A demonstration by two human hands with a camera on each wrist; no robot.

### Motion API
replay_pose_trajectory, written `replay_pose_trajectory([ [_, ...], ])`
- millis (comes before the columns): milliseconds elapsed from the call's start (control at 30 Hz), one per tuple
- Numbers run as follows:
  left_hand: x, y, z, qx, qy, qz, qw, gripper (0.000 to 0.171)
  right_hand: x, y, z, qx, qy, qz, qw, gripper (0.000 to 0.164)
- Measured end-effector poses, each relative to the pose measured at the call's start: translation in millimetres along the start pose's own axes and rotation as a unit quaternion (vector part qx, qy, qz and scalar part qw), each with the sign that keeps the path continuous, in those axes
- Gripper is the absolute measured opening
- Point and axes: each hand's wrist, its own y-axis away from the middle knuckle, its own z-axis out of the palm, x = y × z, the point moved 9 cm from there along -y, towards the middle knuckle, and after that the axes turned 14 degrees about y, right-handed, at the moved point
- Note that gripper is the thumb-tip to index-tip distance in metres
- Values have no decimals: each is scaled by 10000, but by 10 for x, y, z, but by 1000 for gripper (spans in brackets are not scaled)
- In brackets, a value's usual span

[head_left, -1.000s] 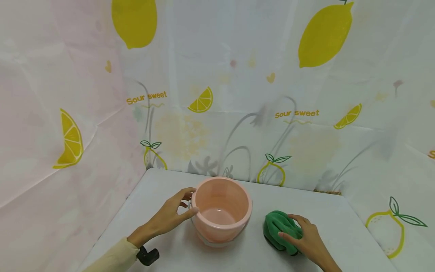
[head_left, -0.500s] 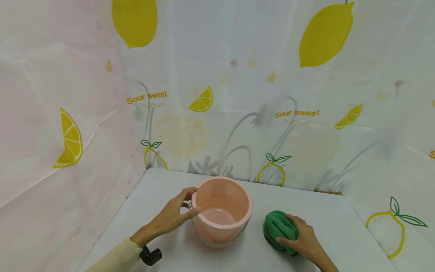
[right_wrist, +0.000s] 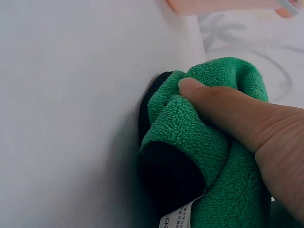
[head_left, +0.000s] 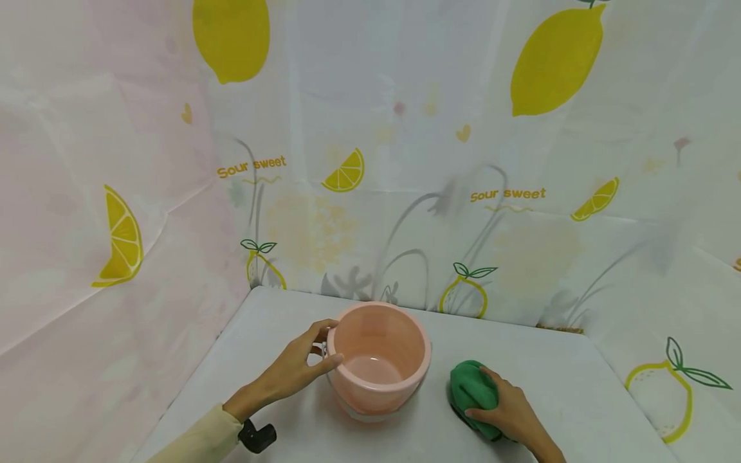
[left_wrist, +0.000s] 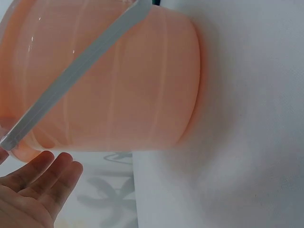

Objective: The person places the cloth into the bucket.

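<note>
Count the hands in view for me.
2. The left hand is at the left side of the bucket's rim; the right hand grips the green cloth on the table. Both show in the head view, though some fingers are partly hidden.

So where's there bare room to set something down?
The smooth white tabletop is bare from the bunched green terry cloth back to the far edge, and left of the round pink plastic bucket, beyond the left hand. Crowded: the bucket's left rim, at that hand, and the cloth, under the right hand.
</note>
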Motion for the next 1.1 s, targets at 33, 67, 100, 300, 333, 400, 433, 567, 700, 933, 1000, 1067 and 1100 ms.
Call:
replay_pose_trajectory([
  [33, 3, 0, 0, -3, 7, 12, 10000, 62, -6, -4, 2, 2, 33, -6, 10000, 98],
  [67, 5, 0, 1, -9, 16, 33, 10000, 62, -11, -6, 3, 3, 55, -17, 10000, 97],
  [100, 6, 0, 1, -14, 22, 44, 10000, 62, -21, -8, 2, 8, 66, -34, 10000, 95],
  [300, -1, 6, 3, -29, 43, 38, 10000, 62, -42, -14, -8, 92, 134, -72, 9998, 76],
  [333, -4, 8, 3, -29, 41, 32, 10000, 62, -41, -15, -8, 113, 149, -64, 9998, 74],
  [400, -8, 11, 6, -37, 34, 37, 10000, 63, -42, -17, -15, 168, 136, -59, 9997, 69],
  [433, -8, 11, 7, -42, 31, 44, 10000, 63, -41, -19, -19, 193, 109, -50, 9997, 67],
  [567, -3, 10, 9, -49, 40, 76, 10000, 62, -29, -14, -44, 283, -54, 48, 9996, 61],
  [700, -5, 6, 10, -40, 48, 61, 10000, 63, 12, 0, -60, 367, -178, 218, 9989, 61],
  [933, -4, 9, 15, -78, 67, 131, 9999, 62, 38, 25, -143, 508, -436, 402, 9969, 64],
  [1000, -5, 8, 15, -81, 74, 128, 9999, 62, 1, 33, -217, 596, -512, 351, 9963, 63],
  [1067, -8, 5, 17, -83, 56, 136, 9999, 62, -37, 39, -289, 664, -547, 313, 9958, 62],
  [1100, -6, 5, 18, -86, 37, 162, 9998, 62, -54, 41, -321, 687, -559, 303, 9956, 62],
])
